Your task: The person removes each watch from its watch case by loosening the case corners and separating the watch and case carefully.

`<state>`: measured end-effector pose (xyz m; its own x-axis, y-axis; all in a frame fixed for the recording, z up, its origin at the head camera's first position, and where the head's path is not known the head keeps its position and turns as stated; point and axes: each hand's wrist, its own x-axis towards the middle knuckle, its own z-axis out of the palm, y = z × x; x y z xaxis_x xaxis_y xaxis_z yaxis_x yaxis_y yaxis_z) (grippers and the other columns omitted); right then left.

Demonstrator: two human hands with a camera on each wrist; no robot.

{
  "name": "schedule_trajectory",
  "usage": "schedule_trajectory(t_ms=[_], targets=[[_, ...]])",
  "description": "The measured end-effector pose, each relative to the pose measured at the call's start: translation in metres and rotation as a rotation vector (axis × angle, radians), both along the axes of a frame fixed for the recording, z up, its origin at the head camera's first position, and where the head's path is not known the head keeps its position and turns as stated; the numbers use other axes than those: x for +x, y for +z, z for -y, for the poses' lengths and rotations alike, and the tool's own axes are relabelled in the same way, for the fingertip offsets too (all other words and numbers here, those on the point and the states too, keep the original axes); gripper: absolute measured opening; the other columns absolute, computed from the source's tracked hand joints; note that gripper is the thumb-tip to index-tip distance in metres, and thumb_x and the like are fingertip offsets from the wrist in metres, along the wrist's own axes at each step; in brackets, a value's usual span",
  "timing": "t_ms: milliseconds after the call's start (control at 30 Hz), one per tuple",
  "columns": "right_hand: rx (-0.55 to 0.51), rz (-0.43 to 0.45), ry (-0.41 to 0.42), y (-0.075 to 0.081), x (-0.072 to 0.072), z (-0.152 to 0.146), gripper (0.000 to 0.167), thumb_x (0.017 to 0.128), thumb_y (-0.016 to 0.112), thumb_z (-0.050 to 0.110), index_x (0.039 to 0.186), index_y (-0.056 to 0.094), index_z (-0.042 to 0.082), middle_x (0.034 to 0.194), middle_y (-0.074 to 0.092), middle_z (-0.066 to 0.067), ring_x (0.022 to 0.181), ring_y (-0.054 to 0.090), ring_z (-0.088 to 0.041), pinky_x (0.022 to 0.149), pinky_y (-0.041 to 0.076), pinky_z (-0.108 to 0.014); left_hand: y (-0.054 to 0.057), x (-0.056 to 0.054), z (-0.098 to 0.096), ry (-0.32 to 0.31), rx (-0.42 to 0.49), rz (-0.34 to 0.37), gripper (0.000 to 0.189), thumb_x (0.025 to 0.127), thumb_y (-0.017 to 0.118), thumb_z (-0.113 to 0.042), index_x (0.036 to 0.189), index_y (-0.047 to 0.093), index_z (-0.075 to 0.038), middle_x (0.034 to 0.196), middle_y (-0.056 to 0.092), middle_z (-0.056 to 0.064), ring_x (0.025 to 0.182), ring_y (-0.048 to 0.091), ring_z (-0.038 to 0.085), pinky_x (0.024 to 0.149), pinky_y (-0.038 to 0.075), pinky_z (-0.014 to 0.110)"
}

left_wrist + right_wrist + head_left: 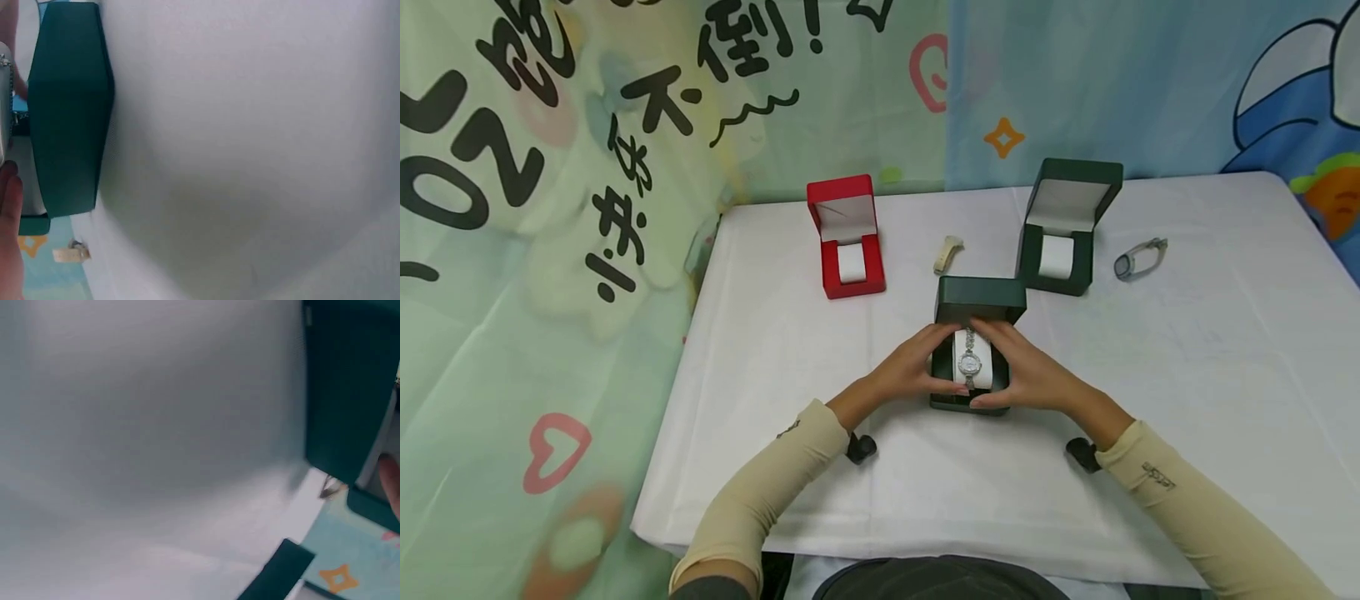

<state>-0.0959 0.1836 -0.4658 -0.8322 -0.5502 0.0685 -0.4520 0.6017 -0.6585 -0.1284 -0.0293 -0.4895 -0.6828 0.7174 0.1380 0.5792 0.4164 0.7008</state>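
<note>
From over here the left grip (917, 367) and right grip (1033, 371) look partway spread, curled round the ends of the white cushion (984, 358) wearing the silver watch (969, 364), right of centre frame at the nearer green box (981, 293), probably so nothing smudges the dial.

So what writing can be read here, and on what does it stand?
"不倒!" on the green backdrop.
Other backdrop characters: stylised or cut off, not surely readable.
Left sleeve and right sleeve: dark print, too small to read.
Boxed watch: dial too small to read.
</note>
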Motion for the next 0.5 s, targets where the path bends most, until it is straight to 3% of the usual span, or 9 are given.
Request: schedule_trajectory(t_ms=[133,300,500], targets=[[0.063,-0.056,0.018,0.0028,-0.0008,0.0079,0.106,0.063,0.082,0.036,0.140,0.023,-0.006,0.136,0.032,-0.025,0.120,0.040,-0.037,0.091,0.042,-0.053,0.0007,0.0014,-0.0013,-0.025,0.031,-0.015,0.087,0.071,0.079,-0.024,0.140,0.030,-0.001,0.136,0.041,0.014,0.125,0.042,0.022,0.104,0.036,0.030],[0.103,-0.103,0.006,0.0046,0.0001,0.0113,0.098,0.064,0.081,0.032,0.136,0.029,-0.009,0.129,0.041,-0.025,0.113,0.047,-0.036,0.087,0.046,-0.049,0.0034,0.0037,-0.0012,-0.043,0.034,-0.031,0.086,0.072,0.078,-0.023,0.140,0.030,0.000,0.134,0.043,0.014,0.124,0.044,0.022,0.104,0.035,0.028],[0.053,-0.121,0.007,0.0038,0.0016,0.0102,0.091,0.065,0.079,0.024,0.134,0.031,-0.011,0.124,0.044,-0.024,0.107,0.048,-0.031,0.082,0.048,-0.046,0.0092,0.0036,0.0003,-0.076,0.022,-0.021,0.084,0.073,0.076,-0.022,0.140,0.030,0.000,0.133,0.043,0.014,0.123,0.044,0.022,0.104,0.035,0.025]])
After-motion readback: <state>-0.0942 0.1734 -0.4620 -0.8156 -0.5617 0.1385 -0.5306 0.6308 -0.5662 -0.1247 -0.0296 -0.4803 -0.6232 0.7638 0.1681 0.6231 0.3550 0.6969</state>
